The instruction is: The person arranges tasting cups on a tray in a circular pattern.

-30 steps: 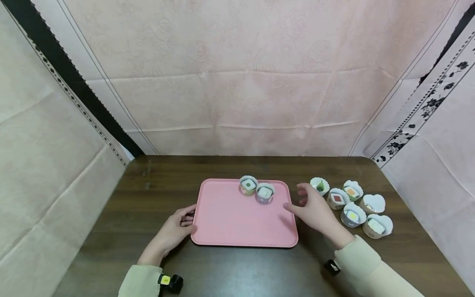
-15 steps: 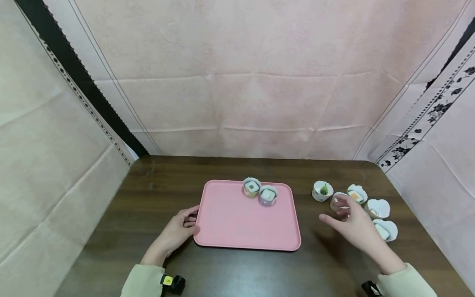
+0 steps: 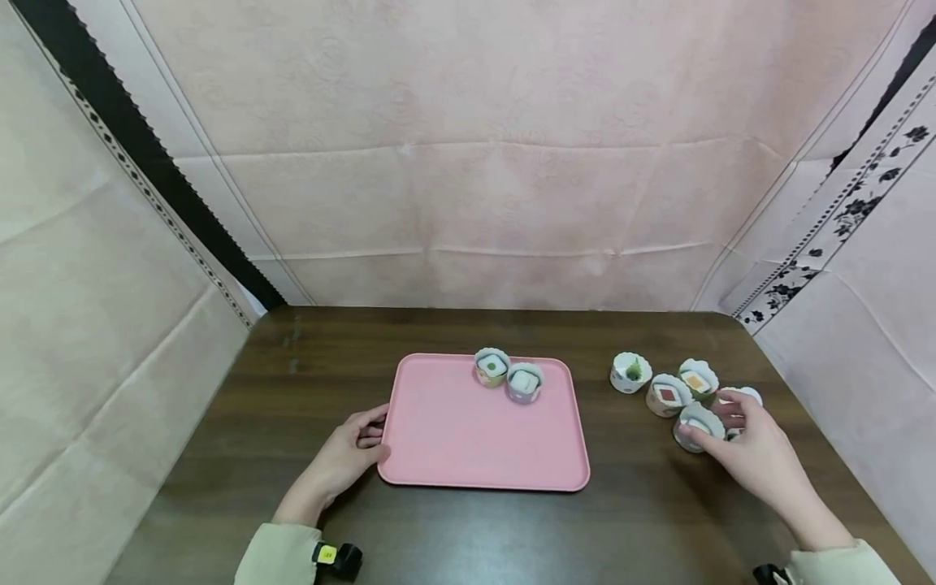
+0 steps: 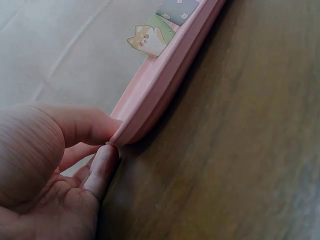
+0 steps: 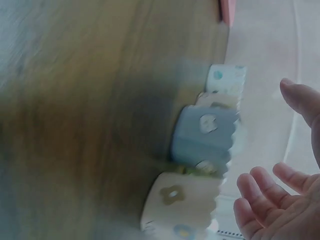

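Left hand (image 3: pixel 342 457): thumb and finger clamped on the rim of the pink tray (image 3: pixel 483 451).
Pink tray: flat on the table (image 3: pixel 446 536), between the two hands; its left edge is in the left grip.
Tray cups: green-dotted cup (image 3: pixel 492 366) and grey cup (image 3: pixel 524 382), side by side beyond and to the right of the left hand.
Right hand (image 3: pixel 760 457): thumb and fingers apart, above the cream cup (image 5: pixel 182 202); the right wrist view shows nothing between them.
Blue cup (image 5: pixel 206 137): on the table, below and left of the right fingers.
Red-centred cup (image 3: pixel 668 396): farther left of the right hand, beside the blue cup.
Cup handling: judged light and thin-walled; likely to dent if squeezed.
Cup hold point: opposite sides of the wall, below the scalloped rim; light pressure.
Tray handling: judged stiff, light and smooth; cups could slide if it tilts. Hold by the rim.
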A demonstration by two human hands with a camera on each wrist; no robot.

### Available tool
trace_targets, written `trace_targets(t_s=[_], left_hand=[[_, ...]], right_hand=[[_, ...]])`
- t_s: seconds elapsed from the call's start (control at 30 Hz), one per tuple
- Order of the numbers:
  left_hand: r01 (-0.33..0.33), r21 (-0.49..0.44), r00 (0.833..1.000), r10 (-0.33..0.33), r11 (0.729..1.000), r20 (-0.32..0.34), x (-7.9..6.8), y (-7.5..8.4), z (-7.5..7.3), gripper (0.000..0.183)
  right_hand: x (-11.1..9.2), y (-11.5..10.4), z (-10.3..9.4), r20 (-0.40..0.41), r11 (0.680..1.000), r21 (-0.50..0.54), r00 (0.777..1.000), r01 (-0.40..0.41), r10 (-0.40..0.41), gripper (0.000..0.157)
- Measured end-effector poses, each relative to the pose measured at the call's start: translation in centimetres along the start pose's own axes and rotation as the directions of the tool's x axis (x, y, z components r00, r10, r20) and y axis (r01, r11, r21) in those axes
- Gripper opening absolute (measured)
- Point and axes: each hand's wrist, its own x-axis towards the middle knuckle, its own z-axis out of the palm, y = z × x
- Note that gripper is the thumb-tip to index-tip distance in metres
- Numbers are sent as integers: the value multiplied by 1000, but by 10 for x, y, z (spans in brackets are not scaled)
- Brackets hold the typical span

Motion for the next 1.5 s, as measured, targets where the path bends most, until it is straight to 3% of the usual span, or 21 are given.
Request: trace_targets(t_s=[0.37, 0.93, 1.3, 1.5], left_hand=[[0, 9, 1000, 0, 1000, -6, -2, 2, 0, 61], [5, 4, 1000, -5, 1000, -7, 0, -1, 0, 61], [6, 11, 1000, -6, 1000, -12, -1, 1, 0, 61], [-5, 2, 1000, 5, 1000, 4, -7, 12, 0, 60]], right_hand=[[6, 17, 6, 16, 1000, -23, 1000, -2, 3, 80], [9, 18, 19, 12, 987, -159, 1000, 30, -28, 81], [6, 12, 24, 22, 981, -183, 998, 60, -57, 78], [5, 11, 27, 23, 967, -244, 997, 75, -71, 76]])
